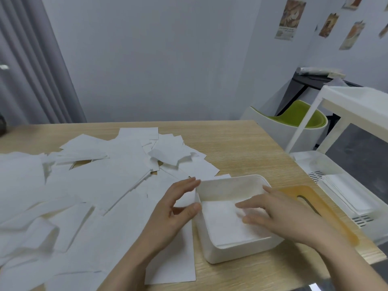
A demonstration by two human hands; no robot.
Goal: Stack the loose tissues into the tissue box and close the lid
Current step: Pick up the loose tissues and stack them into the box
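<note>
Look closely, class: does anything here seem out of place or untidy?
Yes. Loose tissues lie scattered and overlapping across the table, some curled. The tissue box stands open, its orange lid lying on the table beside it.

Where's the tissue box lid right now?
Head view, right side: the yellow lid lies flat on the table, off the box, between the white tissue box and a white tray, partly behind the right hand.

**Counts on and around the table**

One white tissue box (235, 252) sits open, and one orange lid (327, 215) lies beside it. Two hands show: left hand (174, 208), right hand (279, 213). The loose tissues (88, 185) overlap too much to count. One green chair (294, 118) is visible.
</note>
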